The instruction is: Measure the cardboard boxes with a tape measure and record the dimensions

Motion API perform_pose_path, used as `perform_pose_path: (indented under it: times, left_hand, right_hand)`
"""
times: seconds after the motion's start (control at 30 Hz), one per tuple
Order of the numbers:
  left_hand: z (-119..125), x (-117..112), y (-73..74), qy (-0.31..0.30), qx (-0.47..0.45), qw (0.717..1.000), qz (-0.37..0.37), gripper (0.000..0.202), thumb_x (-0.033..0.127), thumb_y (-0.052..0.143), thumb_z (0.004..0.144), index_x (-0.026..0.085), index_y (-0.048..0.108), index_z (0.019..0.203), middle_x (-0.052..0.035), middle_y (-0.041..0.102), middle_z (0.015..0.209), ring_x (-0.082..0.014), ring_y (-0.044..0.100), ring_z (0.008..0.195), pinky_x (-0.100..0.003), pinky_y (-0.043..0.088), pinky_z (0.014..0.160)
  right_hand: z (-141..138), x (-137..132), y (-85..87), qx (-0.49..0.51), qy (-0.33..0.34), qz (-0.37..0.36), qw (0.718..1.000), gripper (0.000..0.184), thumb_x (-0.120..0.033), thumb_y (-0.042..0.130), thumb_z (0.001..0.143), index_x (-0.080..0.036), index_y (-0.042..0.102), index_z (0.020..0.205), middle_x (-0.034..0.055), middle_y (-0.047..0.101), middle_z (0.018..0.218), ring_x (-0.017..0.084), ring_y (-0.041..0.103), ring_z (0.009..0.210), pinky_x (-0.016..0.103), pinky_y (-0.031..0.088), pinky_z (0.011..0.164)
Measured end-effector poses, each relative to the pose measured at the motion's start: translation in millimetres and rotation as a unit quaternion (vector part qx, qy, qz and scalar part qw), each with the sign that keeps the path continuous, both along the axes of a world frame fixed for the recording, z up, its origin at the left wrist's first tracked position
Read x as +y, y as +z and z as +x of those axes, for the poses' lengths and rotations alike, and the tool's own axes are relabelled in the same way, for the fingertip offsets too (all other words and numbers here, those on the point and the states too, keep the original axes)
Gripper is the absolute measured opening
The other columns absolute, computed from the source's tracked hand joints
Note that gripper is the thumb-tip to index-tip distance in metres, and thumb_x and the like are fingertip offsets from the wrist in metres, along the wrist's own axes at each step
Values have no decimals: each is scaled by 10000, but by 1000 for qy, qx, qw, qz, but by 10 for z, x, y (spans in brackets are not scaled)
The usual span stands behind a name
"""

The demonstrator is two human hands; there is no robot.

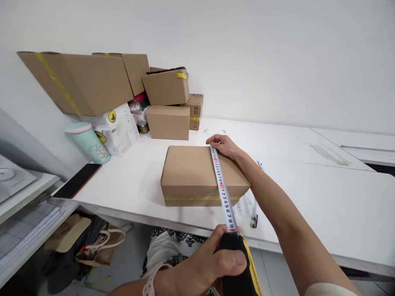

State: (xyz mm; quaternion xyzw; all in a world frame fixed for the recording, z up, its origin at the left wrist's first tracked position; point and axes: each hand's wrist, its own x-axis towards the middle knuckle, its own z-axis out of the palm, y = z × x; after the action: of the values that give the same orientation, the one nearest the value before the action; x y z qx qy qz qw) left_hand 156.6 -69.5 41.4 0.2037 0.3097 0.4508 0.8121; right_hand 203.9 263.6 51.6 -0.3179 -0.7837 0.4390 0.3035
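A closed cardboard box (190,167) with a yellow tape strip along its front side lies on the white table. My left hand (200,264), near the bottom of the view, is wrapped round the black and yellow case of a tape measure (238,272). From the case the metal blade (220,179) runs out across the box top to its far edge. There my right hand (228,145) pinches the blade's end, its forearm passing over the box's right corner. Part of the case is cut off by the frame's lower edge.
Several cardboard boxes (167,121) stand stacked at the back left. A mint tumbler (89,142) and a dark phone (78,180) lie at the left. Printed paper (245,206) and a pen (253,219) are right of the box. Bags (101,248) sit below the table.
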Motion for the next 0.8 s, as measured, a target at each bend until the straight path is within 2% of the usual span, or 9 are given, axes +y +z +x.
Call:
perform_pose_path:
  times: [0.13,0.2,0.33,0.47,0.6,0.8]
  left_hand:
    - [20,-101,-18,-28,-20,999,27,660,445,825,695,242,528,1248,-4,588,927,-168,596,843,-358,436,877]
    - [79,-128,-59,-40,-23,998,29,637,407,826,687,244,527,1225,12,586,900,-147,572,796,-328,432,822]
    - [233,-154,-183,-27,-30,999,24,556,304,788,689,237,532,1178,38,566,815,-118,537,715,-299,419,747]
    - [322,-142,-273,-22,-35,999,24,702,325,842,602,232,484,1199,50,554,761,-101,517,629,-296,430,684]
    - [297,-134,-256,-16,-43,999,20,825,328,887,553,250,452,1249,35,571,837,-103,533,655,-301,435,707]
    - [270,-155,-181,-35,-50,998,24,618,323,806,680,263,509,1220,38,571,792,-118,539,672,-305,456,727]
  right_hand:
    - [2,-62,29,-27,-9,-23,999,151,-205,667,805,-158,735,931,67,741,912,168,618,781,338,497,822]
    - [11,-83,43,-41,-5,-42,998,138,-249,690,811,-158,746,898,62,737,853,166,610,750,329,498,781]
    - [32,-108,64,-53,2,-56,997,153,-318,731,801,-166,743,799,56,725,801,161,592,706,314,484,698]
    - [42,-135,88,-59,10,-51,997,164,-345,757,781,-182,736,780,46,709,773,162,579,680,314,470,658]
    - [46,-165,126,-60,8,-57,997,173,-337,747,787,-170,714,758,45,692,757,152,565,668,314,459,661]
    - [31,-166,100,-61,13,-46,997,190,-343,734,803,-161,710,754,41,682,755,146,558,689,320,463,697]
